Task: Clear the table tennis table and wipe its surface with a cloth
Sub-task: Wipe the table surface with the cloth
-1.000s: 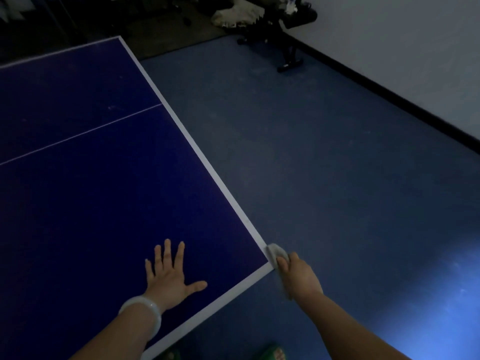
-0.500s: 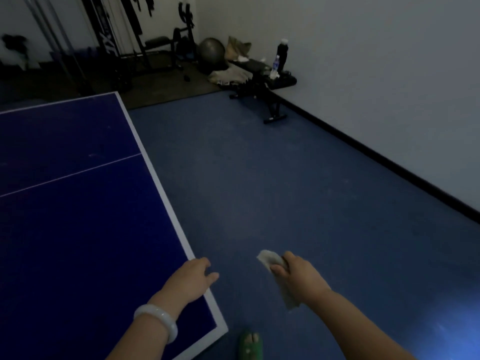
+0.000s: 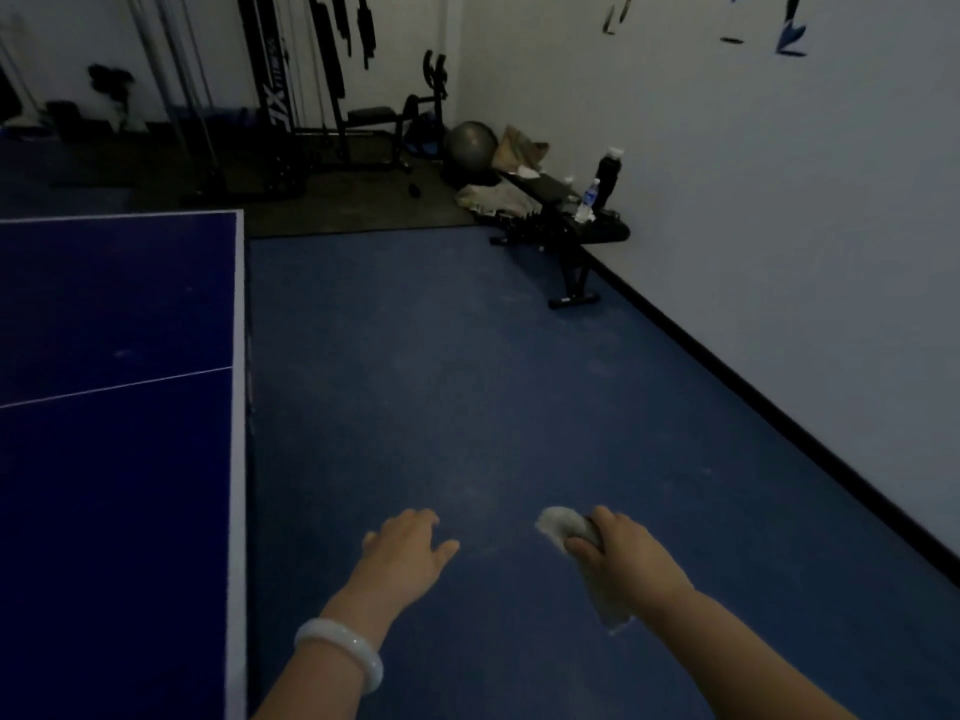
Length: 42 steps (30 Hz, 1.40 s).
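Dim gym room, blue floor (image 3: 467, 387) beside the table (image 3: 114, 459): both hands have left the table, where a second ago the left lay flat on its corner and the right wiped its edge. The bench (image 3: 566, 220) stands well right of the table by the wall. Right of the table, the left hand (image 3: 402, 550) hangs loose and empty; farther right, the right hand (image 3: 618, 545) grips the cloth (image 3: 563, 527). That corner's wiping looks finished.
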Tool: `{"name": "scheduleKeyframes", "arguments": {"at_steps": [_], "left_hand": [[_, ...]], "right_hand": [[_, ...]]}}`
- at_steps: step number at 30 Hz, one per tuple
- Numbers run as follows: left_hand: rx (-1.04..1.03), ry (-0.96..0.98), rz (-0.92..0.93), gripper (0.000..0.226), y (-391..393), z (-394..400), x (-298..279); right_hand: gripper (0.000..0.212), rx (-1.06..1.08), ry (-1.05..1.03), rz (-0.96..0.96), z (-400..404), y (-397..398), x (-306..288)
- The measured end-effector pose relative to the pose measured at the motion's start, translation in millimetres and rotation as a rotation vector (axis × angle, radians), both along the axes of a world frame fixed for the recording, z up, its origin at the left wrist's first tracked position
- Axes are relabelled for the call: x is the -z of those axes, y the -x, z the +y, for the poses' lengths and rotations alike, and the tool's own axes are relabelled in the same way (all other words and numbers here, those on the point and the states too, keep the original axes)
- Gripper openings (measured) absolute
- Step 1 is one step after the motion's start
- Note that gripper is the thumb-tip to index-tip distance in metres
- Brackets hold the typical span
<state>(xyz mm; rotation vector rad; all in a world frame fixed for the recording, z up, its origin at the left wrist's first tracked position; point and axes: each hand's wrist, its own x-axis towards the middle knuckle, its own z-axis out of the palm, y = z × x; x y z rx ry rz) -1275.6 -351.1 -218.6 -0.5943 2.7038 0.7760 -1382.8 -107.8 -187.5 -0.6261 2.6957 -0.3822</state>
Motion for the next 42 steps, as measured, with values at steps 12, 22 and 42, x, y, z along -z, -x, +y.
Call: {"name": "scheduleKeyframes", "arguments": {"at_steps": [12, 22, 42], "left_hand": [[-0.274, 0.142, -0.016, 0.055, 82, -53, -13], [-0.671, 0.189, -0.127, 0.057, 83, -70, -23], [-1.058, 0.127, -0.25, 0.055, 109, -320, 12]], "right_hand": [[0.025, -0.283, 0.051, -0.03, -77, 169, 9], [0.025, -0.681, 0.105, -0.021, -202, 264, 2], [0.032, -1.131, 0.075, -0.029, -571, 297, 20]]}}
